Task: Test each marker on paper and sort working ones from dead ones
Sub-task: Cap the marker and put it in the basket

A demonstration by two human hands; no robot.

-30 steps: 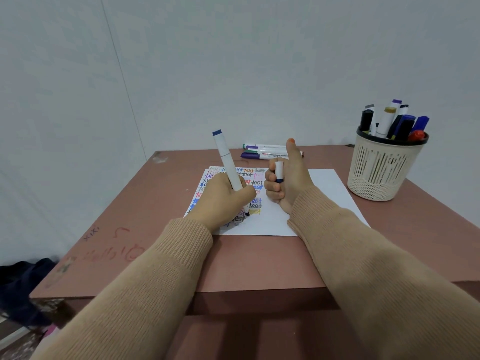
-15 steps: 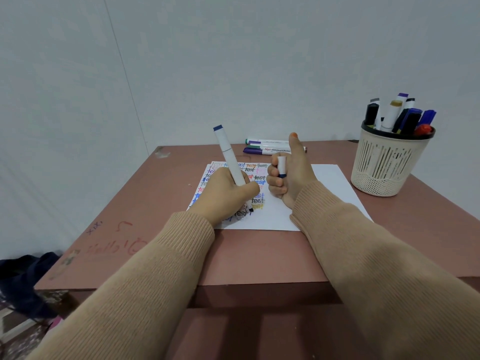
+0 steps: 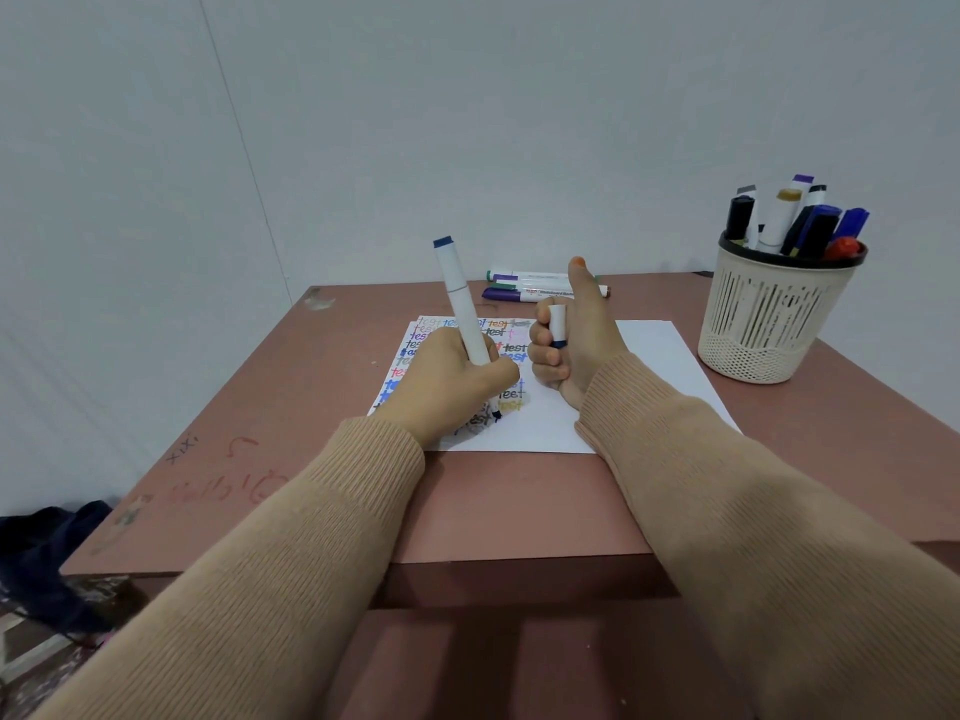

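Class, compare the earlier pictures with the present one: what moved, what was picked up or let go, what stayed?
Almost nothing. The left hand grips the marker with its tip at the paper; the marker only wiggled slightly, as in writing. Nothing was taken up or let go. The right hand holds the cap as before, thumb up. The basket and the lying markers stayed put.

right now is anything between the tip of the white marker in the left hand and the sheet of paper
Nothing visible. The white dark-blue-ended marker in the left hand has its bare tip down at the white paper sheet; its white cap is off, gripped in the right hand.
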